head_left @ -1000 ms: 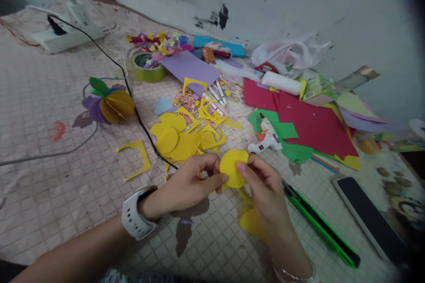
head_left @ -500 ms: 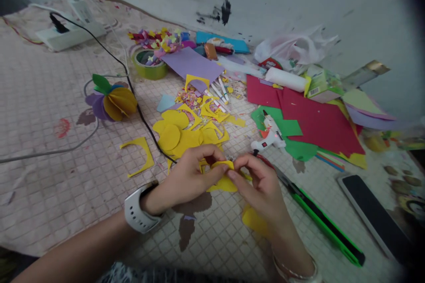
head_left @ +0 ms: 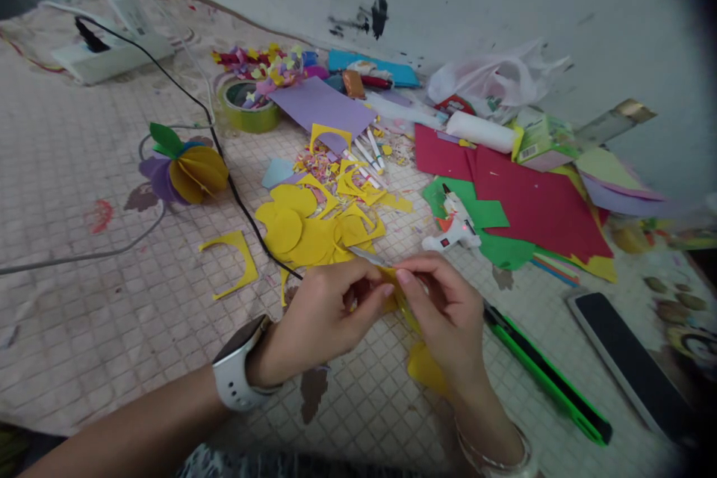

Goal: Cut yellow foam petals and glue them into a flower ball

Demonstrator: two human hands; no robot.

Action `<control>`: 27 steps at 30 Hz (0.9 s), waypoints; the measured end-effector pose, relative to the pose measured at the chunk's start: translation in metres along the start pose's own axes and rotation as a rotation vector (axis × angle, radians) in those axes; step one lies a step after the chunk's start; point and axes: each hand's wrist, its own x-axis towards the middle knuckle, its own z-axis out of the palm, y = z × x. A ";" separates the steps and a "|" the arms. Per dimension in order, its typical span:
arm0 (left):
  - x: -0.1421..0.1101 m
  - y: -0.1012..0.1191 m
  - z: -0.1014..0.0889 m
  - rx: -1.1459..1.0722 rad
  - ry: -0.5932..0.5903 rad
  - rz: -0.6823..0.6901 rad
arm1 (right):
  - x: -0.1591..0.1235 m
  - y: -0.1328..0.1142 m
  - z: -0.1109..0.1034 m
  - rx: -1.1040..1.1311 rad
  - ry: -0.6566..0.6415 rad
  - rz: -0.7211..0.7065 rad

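My left hand (head_left: pixel 328 314) and my right hand (head_left: pixel 448 317) meet low in the middle of the view, both pinched on a folded yellow paper circle (head_left: pixel 392 297), which is mostly hidden between the fingers. A white watch sits on my left wrist and a bangle on my right. Just beyond the hands lies a heap of yellow paper circles and offcuts (head_left: pixel 305 228). Another yellow paper piece (head_left: pixel 426 370) lies on the mat under my right hand.
A white glue gun (head_left: pixel 451 231) rests on green and red paper sheets (head_left: pixel 526 205). A green utility knife (head_left: pixel 546 381) and a dark phone (head_left: pixel 630 362) lie to the right. A paper flower (head_left: pixel 187 172), black cable, tape roll (head_left: pixel 249 108) and power strip are at left.
The flat yellow circle held up between my fingers has been folded in half and pressed together. Both hands have stayed close in the same spot.
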 end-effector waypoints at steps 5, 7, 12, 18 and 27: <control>0.002 -0.002 0.000 -0.228 -0.083 -0.176 | 0.000 -0.003 0.002 0.066 -0.066 -0.066; 0.003 -0.003 -0.001 -0.295 -0.095 -0.196 | 0.000 -0.004 0.001 0.080 -0.078 -0.046; 0.004 -0.005 -0.001 -0.408 -0.115 -0.210 | 0.002 -0.003 0.000 0.075 -0.111 -0.026; 0.005 -0.007 0.001 -0.568 -0.114 -0.299 | 0.004 -0.002 0.001 0.065 -0.126 -0.042; 0.007 -0.005 0.001 -0.755 -0.123 -0.347 | 0.003 -0.001 0.002 -0.035 -0.101 -0.122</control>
